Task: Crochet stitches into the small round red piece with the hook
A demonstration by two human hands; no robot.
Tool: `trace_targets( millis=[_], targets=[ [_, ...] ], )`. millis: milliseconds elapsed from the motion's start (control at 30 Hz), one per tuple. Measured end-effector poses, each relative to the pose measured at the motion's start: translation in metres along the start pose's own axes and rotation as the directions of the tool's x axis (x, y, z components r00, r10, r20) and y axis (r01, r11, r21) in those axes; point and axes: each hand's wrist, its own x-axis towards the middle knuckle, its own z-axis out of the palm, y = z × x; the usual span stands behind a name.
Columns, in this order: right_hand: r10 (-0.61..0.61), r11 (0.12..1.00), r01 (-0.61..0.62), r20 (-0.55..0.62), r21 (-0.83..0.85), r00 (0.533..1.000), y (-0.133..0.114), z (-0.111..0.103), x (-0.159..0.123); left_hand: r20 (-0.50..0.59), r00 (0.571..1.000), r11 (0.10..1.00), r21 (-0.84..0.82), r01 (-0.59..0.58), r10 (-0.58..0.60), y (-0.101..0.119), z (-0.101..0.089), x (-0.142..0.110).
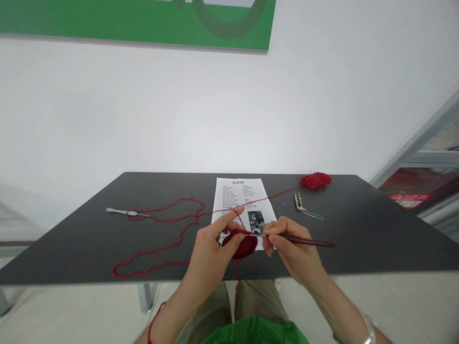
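Between my hands is a small round piece of red crochet work (246,247). My left hand (217,239) pinches its upper edge with the thumb, while red yarn (241,220) runs over the raised index finger. A crochet hook (304,241) with a dark reddish-brown handle lies in my right hand (287,236), gripped like a pen. Its metal shaft points left and meets the work's edge by my left thumb; the hook's tip is too small to make out. A short yarn tail (238,274) hangs below the work.
A printed sheet (220,191) lies on the dark table (376,229) beneath my hands. Behind it to the right are a red yarn ball (315,180), thread snips (298,200) and a purple ring (283,204). Loose yarn (154,251) loops left, near a grey-handled hook (122,211).
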Motion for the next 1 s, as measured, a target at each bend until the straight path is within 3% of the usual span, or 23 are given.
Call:
trace_targets(
  millis=[67,133,200,267,300,367,433,500,567,600,700,767,833,1000],
  targets=[
    [0.134,0.97,-0.128,-0.017,0.207,0.991,0.008,0.007,-0.001,0.018,0.998,0.992,-0.117,0.054,-0.052,0.0,0.001,0.001],
    [0.149,0.955,-0.129,-0.054,0.267,0.987,0.015,0.015,-0.005,0.035,0.991,0.962,-0.239,0.131,-0.126,-0.001,0.004,0.0],
    [0.03,0.988,-0.013,-0.108,0.154,0.994,0.022,0.02,-0.01,0.078,0.976,0.905,-0.366,0.218,-0.204,-0.001,0.006,-0.001],
    [-0.217,0.968,0.201,-0.101,-0.148,0.971,0.028,0.022,-0.014,0.128,0.957,0.833,-0.472,0.288,-0.259,-0.003,0.01,-0.003],
    [-0.359,0.886,0.325,-0.045,-0.331,0.932,0.031,0.021,-0.015,0.14,0.95,0.804,-0.508,0.31,-0.279,-0.003,0.011,-0.004],
    [-0.554,0.595,0.509,0.141,-0.621,0.82,0.034,0.018,-0.015,0.116,0.943,0.773,-0.547,0.322,-0.311,-0.005,0.014,-0.006],
    [-0.621,0.322,0.579,0.295,-0.749,0.727,0.037,0.015,-0.012,0.066,0.94,0.766,-0.562,0.312,-0.334,-0.005,0.017,-0.006],
    [-0.66,0.198,0.608,0.354,-0.769,0.663,0.039,0.013,-0.009,0.058,0.934,0.744,-0.587,0.318,-0.353,-0.006,0.017,-0.005],
    [-0.697,0.256,0.647,0.328,-0.718,0.638,0.04,0.011,-0.007,0.109,0.92,0.695,-0.624,0.358,-0.376,-0.005,0.016,-0.003],
    [-0.692,0.353,0.648,0.278,-0.675,0.666,0.041,0.01,-0.007,0.14,0.911,0.666,-0.64,0.382,-0.388,-0.005,0.014,-0.002],
    [-0.507,0.751,0.482,0.073,-0.452,0.859,0.038,0.006,-0.008,0.193,0.885,0.61,-0.661,0.437,-0.424,-0.003,0.008,0.004],
    [-0.359,0.895,0.348,0.011,-0.281,0.933,0.033,0.003,-0.009,0.214,0.877,0.597,-0.661,0.455,-0.431,-0.001,0.004,0.007],
    [-0.297,0.935,0.295,0.019,-0.195,0.955,0.027,0.0,-0.008,0.241,0.872,0.593,-0.654,0.47,-0.426,0.0,0.0,0.008],
    [-0.217,0.96,0.222,0.045,-0.169,0.975,0.012,-0.007,-0.006,0.275,0.88,0.647,-0.599,0.472,-0.387,0.0,-0.004,0.01]
  ],
)
